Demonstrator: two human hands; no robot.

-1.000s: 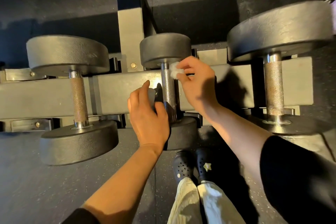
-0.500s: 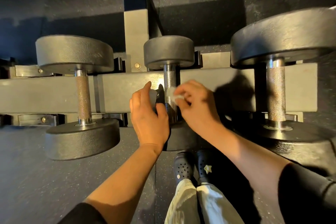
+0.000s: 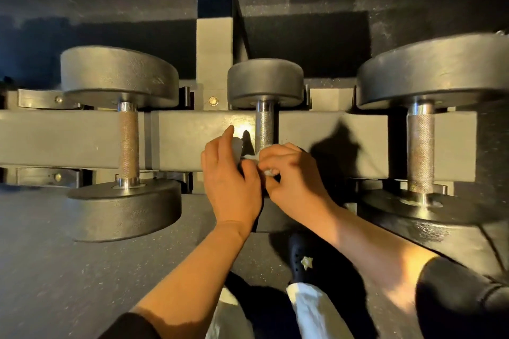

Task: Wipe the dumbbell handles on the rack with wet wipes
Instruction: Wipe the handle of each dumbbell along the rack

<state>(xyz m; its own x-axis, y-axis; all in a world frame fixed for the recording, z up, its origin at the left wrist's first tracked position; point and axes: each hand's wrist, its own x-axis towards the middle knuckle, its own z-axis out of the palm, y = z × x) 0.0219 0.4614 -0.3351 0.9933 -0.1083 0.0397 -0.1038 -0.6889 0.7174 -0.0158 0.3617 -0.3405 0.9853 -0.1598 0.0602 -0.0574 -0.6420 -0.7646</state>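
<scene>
Three dumbbells lie across the grey rack beam (image 3: 187,140). My right hand (image 3: 294,179) pinches a white wet wipe (image 3: 252,157) round the near end of the middle dumbbell's knurled handle (image 3: 265,126). My left hand (image 3: 231,187) sits just left of that handle and holds a small pale and dark object (image 3: 237,146) between thumb and fingers; I cannot tell what it is. The near weight of the middle dumbbell is mostly hidden under both hands. The left dumbbell's handle (image 3: 129,143) and the right dumbbell's handle (image 3: 420,151) are untouched.
A grey upright post (image 3: 214,63) rises behind the beam, between the left and middle dumbbells. Dark speckled rubber floor (image 3: 55,270) lies below. My black shoe (image 3: 303,259) and pale trouser leg stand close under the middle dumbbell.
My right hand slid the wipe along the middle handle from its far end to its near end. My left hand stayed almost in place.
</scene>
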